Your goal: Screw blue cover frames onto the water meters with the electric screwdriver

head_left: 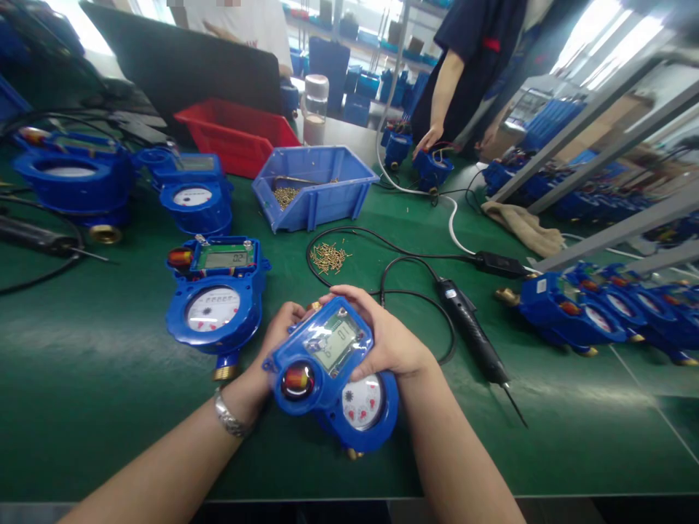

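near the front edge of the green mat, both hands grip a blue water meter. left hand cups its left side, fingers curled behind; right hand wraps over the top right, thumb by the dial. an electric screwdriver lies just right of the meter.

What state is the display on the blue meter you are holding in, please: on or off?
On: the display of the blue meter, gripped by the left hand and right hand, shows dark digits.
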Action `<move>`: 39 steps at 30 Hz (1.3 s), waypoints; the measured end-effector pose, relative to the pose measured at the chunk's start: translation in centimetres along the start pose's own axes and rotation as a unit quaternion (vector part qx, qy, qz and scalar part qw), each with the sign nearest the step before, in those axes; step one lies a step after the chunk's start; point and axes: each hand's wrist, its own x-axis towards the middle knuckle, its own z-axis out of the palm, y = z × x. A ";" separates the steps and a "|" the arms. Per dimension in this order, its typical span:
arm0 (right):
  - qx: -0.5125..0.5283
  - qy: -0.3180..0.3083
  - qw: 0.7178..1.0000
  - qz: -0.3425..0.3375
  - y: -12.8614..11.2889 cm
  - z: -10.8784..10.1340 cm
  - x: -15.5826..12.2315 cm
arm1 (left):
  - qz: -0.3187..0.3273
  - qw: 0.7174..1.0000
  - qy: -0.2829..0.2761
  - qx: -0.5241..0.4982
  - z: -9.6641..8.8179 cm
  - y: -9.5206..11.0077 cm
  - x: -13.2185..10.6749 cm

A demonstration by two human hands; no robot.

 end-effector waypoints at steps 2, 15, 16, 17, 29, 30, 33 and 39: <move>0.019 0.052 0.998 0.003 0.2 0.0 -0.2 | 0.000 1.000 0.012 -0.019 0.2 -0.5 -0.3; 0.067 0.280 0.957 0.018 0.2 2.1 -1.5 | 0.040 0.925 -0.316 -0.209 -1.5 -2.9 -4.7; 0.066 0.291 0.954 0.023 0.2 2.3 -1.5 | 0.027 0.920 -0.338 -0.195 -1.6 -2.9 -4.3; 0.067 0.299 0.951 0.028 0.2 2.5 -1.5 | 0.009 0.919 -0.352 -0.176 -1.7 -2.8 -3.9; -0.065 0.414 0.903 0.093 0.8 2.2 -7.3 | -0.039 0.939 -0.339 -0.040 -1.6 0.0 -2.8; -0.094 0.400 0.904 0.119 0.9 2.6 -8.3 | -0.043 0.940 -0.336 -0.042 -1.6 0.0 -2.9; -0.199 0.310 0.908 0.198 2.0 4.9 -10.2 | -0.062 0.941 -0.325 -0.068 -1.4 0.0 -3.2; -0.203 0.311 0.914 0.163 6.5 8.4 -8.5 | -0.047 0.920 -0.385 -0.048 -1.8 -0.4 -2.9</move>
